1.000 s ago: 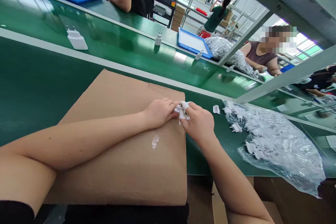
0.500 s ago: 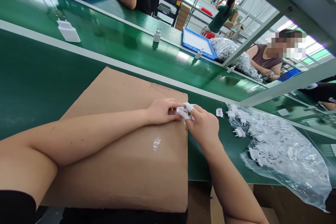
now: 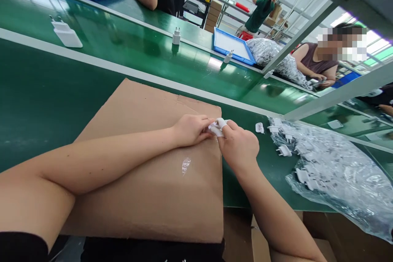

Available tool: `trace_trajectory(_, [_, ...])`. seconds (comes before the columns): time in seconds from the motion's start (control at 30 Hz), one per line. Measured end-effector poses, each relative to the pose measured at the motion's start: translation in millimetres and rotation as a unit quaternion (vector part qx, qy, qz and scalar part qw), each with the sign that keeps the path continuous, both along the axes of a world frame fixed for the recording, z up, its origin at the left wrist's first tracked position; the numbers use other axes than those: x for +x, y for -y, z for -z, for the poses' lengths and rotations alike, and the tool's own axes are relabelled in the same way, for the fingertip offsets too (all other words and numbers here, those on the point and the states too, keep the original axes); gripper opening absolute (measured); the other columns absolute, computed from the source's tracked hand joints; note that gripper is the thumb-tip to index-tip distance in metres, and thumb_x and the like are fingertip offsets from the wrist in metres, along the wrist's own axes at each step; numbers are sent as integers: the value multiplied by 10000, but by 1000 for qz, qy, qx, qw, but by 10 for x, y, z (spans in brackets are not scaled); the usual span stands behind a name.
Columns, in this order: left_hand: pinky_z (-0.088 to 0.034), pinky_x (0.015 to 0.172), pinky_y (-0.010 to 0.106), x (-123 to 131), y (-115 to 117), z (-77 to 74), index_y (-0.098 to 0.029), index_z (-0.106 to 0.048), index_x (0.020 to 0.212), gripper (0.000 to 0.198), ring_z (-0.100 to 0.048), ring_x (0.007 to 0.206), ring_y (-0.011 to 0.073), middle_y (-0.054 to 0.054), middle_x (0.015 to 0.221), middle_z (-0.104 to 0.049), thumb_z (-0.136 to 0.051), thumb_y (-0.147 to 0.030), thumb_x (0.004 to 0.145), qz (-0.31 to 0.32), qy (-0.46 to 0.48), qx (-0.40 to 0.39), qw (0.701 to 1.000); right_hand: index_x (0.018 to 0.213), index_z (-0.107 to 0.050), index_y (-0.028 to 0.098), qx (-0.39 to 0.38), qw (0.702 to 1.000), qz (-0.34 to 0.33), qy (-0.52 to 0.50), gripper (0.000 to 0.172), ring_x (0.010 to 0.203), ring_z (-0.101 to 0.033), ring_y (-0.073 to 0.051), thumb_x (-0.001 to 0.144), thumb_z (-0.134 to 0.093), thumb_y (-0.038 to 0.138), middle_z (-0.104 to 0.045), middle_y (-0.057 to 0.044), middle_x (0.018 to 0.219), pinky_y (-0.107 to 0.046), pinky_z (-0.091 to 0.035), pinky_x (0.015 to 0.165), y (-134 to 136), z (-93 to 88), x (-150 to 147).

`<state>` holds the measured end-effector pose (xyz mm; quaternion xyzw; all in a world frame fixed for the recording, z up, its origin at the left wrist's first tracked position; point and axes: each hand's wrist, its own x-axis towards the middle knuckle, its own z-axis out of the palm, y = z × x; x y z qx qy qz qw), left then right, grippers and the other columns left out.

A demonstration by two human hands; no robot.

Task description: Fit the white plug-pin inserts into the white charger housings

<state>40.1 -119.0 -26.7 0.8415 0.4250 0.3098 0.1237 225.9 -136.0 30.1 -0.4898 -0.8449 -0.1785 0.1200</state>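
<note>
Both hands meet at the cardboard sheet's (image 3: pixel 147 163) far right corner: the left hand (image 3: pixel 190 129), forearm lying across the sheet, and the right hand (image 3: pixel 239 147), fingers curled, together pinch a small white plug part (image 3: pixel 215 127). Since the earlier frame they barely shifted. Loose plug parts (image 3: pixel 284 150) lie at three o'clock, beside the plastic bag (image 3: pixel 337 172).

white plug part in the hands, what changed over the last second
Little changed. Both hands, left hand and right hand, still pinch the small white plug part together over the far edge of the cardboard sheet; the fingers only shifted slightly around it. On the conveyor belt the white chargers drifted left. The bag of plug parts stayed put.
</note>
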Motion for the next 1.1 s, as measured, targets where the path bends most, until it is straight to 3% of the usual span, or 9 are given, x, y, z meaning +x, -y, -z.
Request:
trace_trajectory(0.17, [-442, 644, 255, -5, -24, -13, -232, -634, 1206, 334, -637, 823, 178, 11, 927, -649, -672, -391, 915, -2, 41, -38, 998, 876, -742, 233, -41, 993, -13, -106, 241, 517, -455, -101, 907, -560, 388, -664, 6, 794, -256, -185, 487, -90, 62, 59])
trace_trajectory(0.33, [-413, 610, 266, -1, -39, -61, -192, -693, 949, 296, -593, 730, 165, 7, 819, -596, -738, -468, 852, -13, 65, -89, 994, 1046, -754, 256, -8, 977, -24, -213, 268, 549, -512, -99, 926, -533, 348, -689, -1, 835, -230, -272, 506, -81, 98, 117])
trace_trajectory(0.5, [-388, 606, 268, -7, -64, -62, -190, -693, 928, 290, -571, 707, 161, 5, 798, -589, -740, -463, 842, -8, 85, -103, 991, 945, -768, 212, 45, 991, -27, -126, 240, 506, -461, -106, 875, -547, 274, -655, -15, 737, -264, -216, 501, -57, 74, 140])
trace_trajectory(0.67, [-375, 587, 273, -2, -75, -28, -186, -677, 881, 303, -555, 687, 157, 1, 779, -575, -710, -485, 848, -5, 85, -94, 992, 1116, -744, 240, 29, 998, -37, -49, 312, 524, -459, -110, 874, -546, 239, -698, -12, 836, -285, -207, 518, -25, 23, 100])
trace_trajectory(0.87, [-365, 562, 278, -5, -72, -43, -174, -632, 793, 341, -558, 677, 157, 9, 781, -573, -663, -503, 875, -5, 63, -81, 995, 1065, -744, 239, 8, 999, -36, -17, 280, 532, -443, -113, 914, -514, 291, -682, -25, 844, -297, -184, 528, -46, 22, 72])
trace_trajectory(0.93, [-381, 572, 278, -10, -74, -27, -178, -657, 831, 328, -573, 691, 164, 12, 790, -589, -668, -502, 879, -5, 58, -80, 995, 1011, -744, 235, -2, 999, -34, -12, 262, 519, -416, -109, 910, -507, 286, -670, -20, 839, -295, -171, 523, -60, 18, 64])
trace_trajectory(1.0, [-427, 623, 278, -16, -72, 1, -194, -686, 1010, 318, -608, 750, 179, 14, 847, -632, -690, -481, 873, -5, 69, -78, 995, 937, -736, 223, -16, 999, -29, -5, 237, 508, -388, -106, 892, -508, 270, -655, -14, 824, -291, -159, 517, -68, 7, 54])
trace_trajectory(1.1, [-477, 721, 284, -16, -45, 33, -205, -567, 1327, 537, -649, 869, 200, 19, 980, -689, -717, -443, 870, -7, 94, -58, 994, 856, -715, 208, -31, 999, -15, 3, 192, 498, -352, -105, 851, -527, 242, -631, -8, 798, -288, -150, 511, -64, -4, 39])
